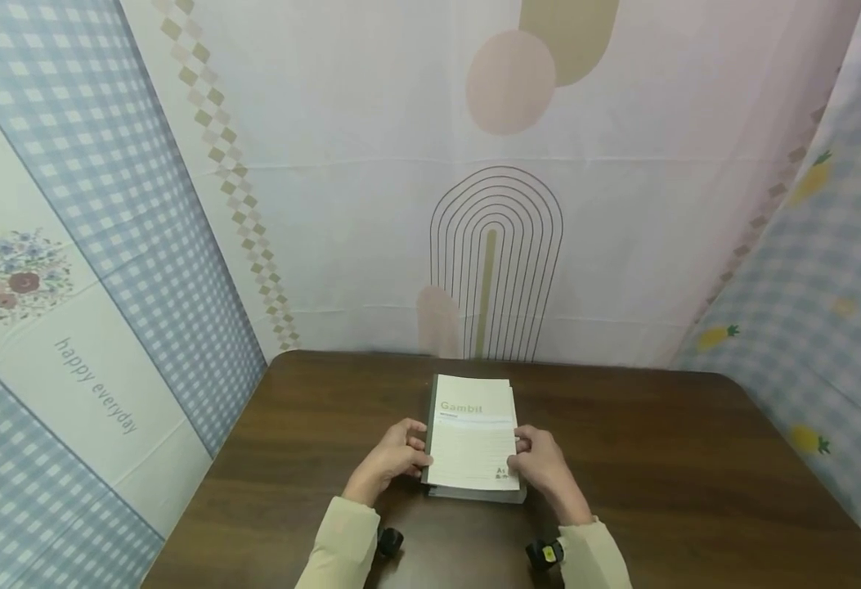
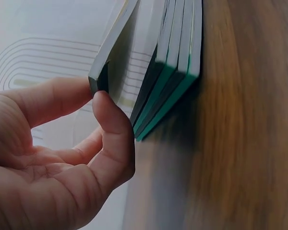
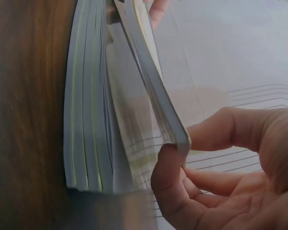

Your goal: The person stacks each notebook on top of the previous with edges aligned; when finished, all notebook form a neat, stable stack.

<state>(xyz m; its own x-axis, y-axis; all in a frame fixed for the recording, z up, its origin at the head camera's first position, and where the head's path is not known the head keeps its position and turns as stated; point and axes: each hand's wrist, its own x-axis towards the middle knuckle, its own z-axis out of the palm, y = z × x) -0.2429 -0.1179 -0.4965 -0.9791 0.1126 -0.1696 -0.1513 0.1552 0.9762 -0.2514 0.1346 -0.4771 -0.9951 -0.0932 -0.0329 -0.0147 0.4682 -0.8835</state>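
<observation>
A cream notebook [image 1: 472,446] with "Gambit" printed on its cover is raised above a stack of several notebooks [image 1: 477,494]. My left hand [image 1: 392,458] pinches its dark spine side near the front corner, thumb on the cover and fingers underneath. On the opposite edge, my right hand [image 1: 544,465] pinches the page side in the same way. A wedge of space separates the lifted notebook from the stack in both wrist views. In the left wrist view, the stacked notebooks [image 2: 180,43] show dark and green spines; the right wrist view shows their page edges [image 3: 84,120].
The stack stands on a dark brown wooden table [image 1: 643,466], near the middle. Behind the table hangs a pale patterned cloth [image 1: 356,245]. Blue checked cloths [image 1: 136,164] hang on both sides. Each wrist carries a small black camera [image 1: 544,555].
</observation>
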